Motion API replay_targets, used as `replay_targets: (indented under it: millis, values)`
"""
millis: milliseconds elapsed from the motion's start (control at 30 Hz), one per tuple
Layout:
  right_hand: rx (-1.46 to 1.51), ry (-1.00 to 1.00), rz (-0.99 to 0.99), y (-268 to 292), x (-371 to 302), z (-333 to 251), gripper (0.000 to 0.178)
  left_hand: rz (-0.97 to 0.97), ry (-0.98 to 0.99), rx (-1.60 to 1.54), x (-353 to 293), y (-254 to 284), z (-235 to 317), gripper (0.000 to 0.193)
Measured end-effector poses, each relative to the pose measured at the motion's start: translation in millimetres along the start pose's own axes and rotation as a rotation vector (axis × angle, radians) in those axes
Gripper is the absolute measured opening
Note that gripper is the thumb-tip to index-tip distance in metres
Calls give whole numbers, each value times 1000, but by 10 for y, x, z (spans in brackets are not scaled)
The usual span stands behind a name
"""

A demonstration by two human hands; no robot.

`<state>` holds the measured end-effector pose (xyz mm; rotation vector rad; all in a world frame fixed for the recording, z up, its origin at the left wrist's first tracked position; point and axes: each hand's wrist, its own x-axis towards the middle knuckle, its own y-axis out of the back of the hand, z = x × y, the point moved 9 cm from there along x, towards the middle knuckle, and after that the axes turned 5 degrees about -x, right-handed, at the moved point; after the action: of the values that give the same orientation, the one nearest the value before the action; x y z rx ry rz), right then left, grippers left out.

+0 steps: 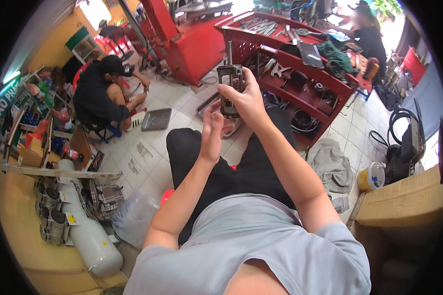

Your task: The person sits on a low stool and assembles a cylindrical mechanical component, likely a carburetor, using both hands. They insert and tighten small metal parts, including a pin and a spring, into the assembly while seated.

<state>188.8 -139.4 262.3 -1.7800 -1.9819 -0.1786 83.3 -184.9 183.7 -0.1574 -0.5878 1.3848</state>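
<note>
My right hand [247, 101] is closed around a dark metal housing [228, 109] with a long opening in its side. A thin shaft [229, 53] stands up from the housing's top end. The thumb lies across the front, while the other fingers go behind and are partly hidden. Just below and to the left, my left hand [212, 133] has its fingers stretched out and holds nothing. I cannot tell whether its fingertips touch the housing. Both hands are in front of my knees, and behind them a metal tray [201, 107] is partly covered.
A red tool cart [337, 93] with wrenches and parts stands ahead right. At the left, a person in black [97, 101] sits low beside a grey tray [156, 119]. A white tank [96, 248] is near left; a cloth [330, 167] and bucket [370, 177] lie right.
</note>
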Motion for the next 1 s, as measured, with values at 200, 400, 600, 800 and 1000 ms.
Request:
replay_targets:
  millis: [200, 400, 600, 800, 1000]
  values:
    - [-12, 415, 52, 3, -647, -826, 64, -208, -22, 304, -646, -397, 53, 34]
    - [-268, 869, 3, 50, -870, -1405, 73, -362, 198, 990, -1051, -21, -54, 17]
    - [-159, 548, -24, 203, -582, -1254, 68, -484, 190, 1207, -1129, 96, 191, 28]
    - [-44, 459, -18, 297, -520, -1222, 64, -1095, 466, 1172, -1545, -167, -186, 21]
    - [1, 441, -13, 383, -530, -1319, 62, -1102, 323, 1234, -1556, -216, -288, 22]
